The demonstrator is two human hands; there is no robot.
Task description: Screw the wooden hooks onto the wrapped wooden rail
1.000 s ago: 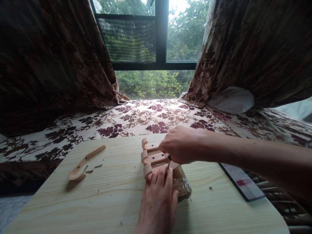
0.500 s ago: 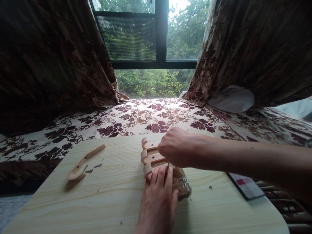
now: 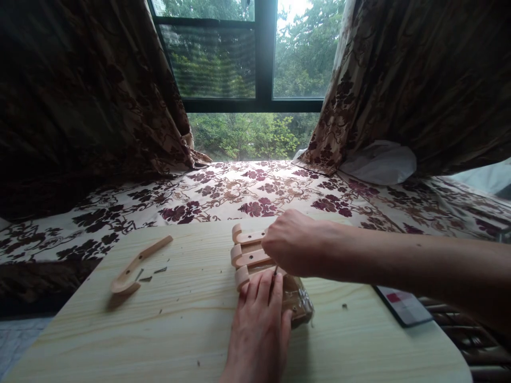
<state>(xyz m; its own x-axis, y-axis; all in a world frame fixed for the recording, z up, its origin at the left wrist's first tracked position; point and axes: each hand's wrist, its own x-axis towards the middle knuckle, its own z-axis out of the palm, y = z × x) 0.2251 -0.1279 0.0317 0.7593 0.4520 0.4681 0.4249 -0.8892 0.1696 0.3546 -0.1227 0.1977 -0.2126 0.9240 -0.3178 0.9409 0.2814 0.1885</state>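
Observation:
My right hand [image 3: 289, 238] is closed in a fist above a row of pale wooden hooks [image 3: 252, 258]. A thin dark shaft, apparently of a screwdriver [image 3: 275, 271], shows below the fist; its handle is hidden inside the hand. My left hand [image 3: 259, 314] presses its fingers on the nearest wooden hook [image 3: 241, 277], with the thumb against the side of the brown board [image 3: 293, 298] wrapped in clear plastic. Screw heads sit in the two farther hooks. The tip of the shaft is hidden by my left fingers.
On the wooden table [image 3: 179, 340], a loose wooden hook [image 3: 138, 260] lies at left beside several screws [image 3: 146, 279]. A flat dark-edged device [image 3: 405, 306] lies at right. Behind are flowered cloth [image 3: 255, 186], a white plastic bag [image 3: 383, 162], curtains and a window.
My right fist has shifted slightly to the right and turned a little, uncovering more of the far hook. The left hand and the hooks stay where they were.

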